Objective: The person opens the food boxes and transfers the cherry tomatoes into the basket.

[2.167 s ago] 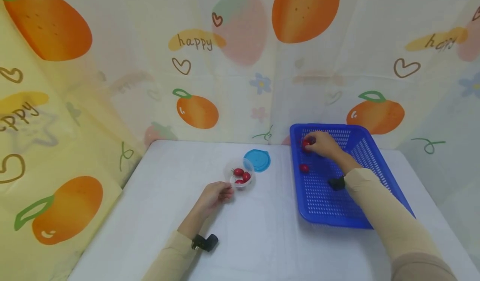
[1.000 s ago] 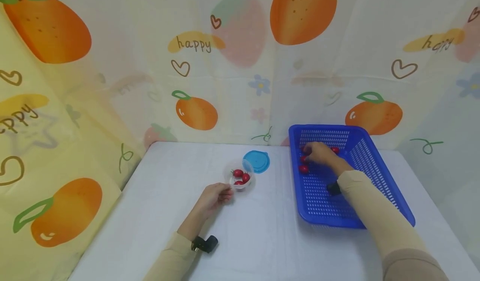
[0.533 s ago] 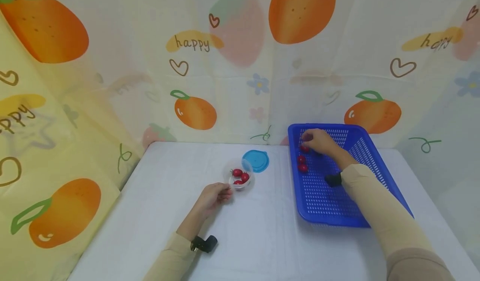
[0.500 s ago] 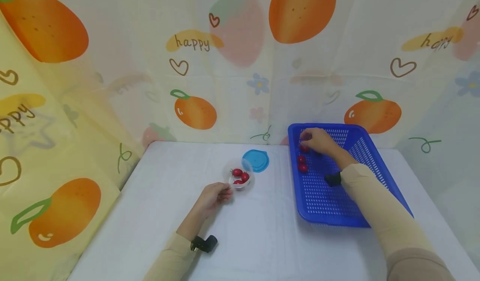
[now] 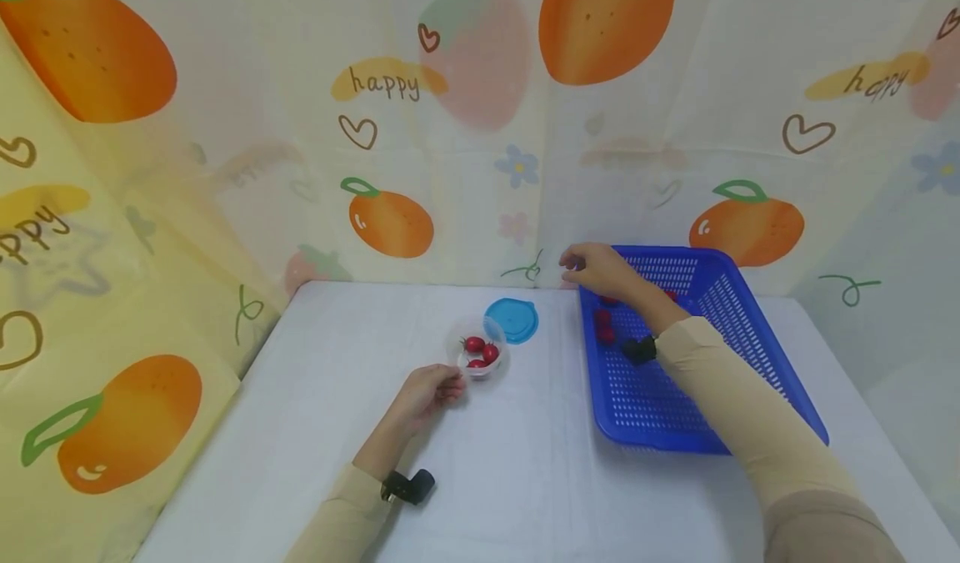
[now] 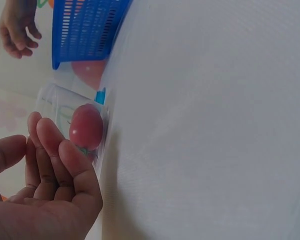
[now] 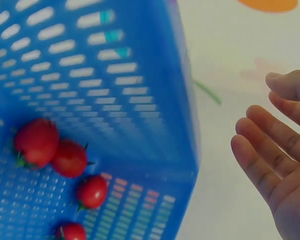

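My left hand (image 5: 429, 394) pinches the near rim of a small clear plastic tub (image 5: 459, 348), thumb against fingertips in the left wrist view. Inside the tub lie red cherry tomatoes (image 5: 474, 344) with green stems. My right hand (image 5: 600, 269) is over the far left corner of a blue plastic basket (image 5: 637, 439), its fingers loosely bent with nothing between them. Several more cherry tomatoes (image 7: 92, 191) lie on the basket's floor along one wall, as the right wrist view shows. My right forearm hides part of the basket.
A round blue lid (image 5: 513, 321) lies flat on the white-covered table (image 5: 525, 480), just behind the tub. Fruit-printed cloth (image 5: 465, 188) hangs behind the table and along its left side. The basket's raised walls stand at the right of the table.
My right hand held a cherry tomato in the basket earlier and let it go there. It has since risen leftward over the basket's rim. My left hand has stayed at the tub.
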Available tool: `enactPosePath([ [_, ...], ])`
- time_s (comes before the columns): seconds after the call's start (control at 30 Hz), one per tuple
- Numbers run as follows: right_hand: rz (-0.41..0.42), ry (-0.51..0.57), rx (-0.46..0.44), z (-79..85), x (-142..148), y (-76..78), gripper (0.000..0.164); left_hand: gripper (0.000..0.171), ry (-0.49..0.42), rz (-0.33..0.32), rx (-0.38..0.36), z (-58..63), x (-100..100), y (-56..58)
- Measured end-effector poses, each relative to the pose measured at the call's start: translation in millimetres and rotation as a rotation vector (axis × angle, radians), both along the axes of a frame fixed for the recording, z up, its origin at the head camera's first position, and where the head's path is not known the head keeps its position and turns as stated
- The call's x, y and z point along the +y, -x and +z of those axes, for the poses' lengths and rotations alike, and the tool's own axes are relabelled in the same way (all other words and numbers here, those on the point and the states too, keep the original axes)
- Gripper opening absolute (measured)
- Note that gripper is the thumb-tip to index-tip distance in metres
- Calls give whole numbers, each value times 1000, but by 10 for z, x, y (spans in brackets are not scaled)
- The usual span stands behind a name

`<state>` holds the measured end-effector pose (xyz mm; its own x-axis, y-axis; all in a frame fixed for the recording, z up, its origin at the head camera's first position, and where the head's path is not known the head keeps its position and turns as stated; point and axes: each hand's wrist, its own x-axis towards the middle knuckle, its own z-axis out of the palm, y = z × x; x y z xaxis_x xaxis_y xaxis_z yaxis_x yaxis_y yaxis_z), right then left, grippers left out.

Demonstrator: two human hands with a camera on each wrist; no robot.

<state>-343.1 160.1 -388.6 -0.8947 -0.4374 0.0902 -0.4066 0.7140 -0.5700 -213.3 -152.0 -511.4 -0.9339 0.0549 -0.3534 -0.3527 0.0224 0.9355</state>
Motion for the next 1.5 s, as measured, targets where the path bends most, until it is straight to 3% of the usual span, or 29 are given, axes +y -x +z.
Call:
enactPosePath([
  [0.3,69,-42,-18,47,-380,-90,26,33,20,-12,-1,14,16,-3],
  [0.67,208,-186,-20,9,-901,-142,29,32,21,4,-13,19,18,10],
  [0.93,260,-265,-41,-130,-1223,-213,27,34,18,16,-29,27,11,15],
  [1.37,258,-361,-185,-381,-1561,-270,35,31,0,4,0,14,16,39],
  [1.5,252,-439,-172,-455,-1629,-308,37,30,-14,-7,5,-3,10,44],
])
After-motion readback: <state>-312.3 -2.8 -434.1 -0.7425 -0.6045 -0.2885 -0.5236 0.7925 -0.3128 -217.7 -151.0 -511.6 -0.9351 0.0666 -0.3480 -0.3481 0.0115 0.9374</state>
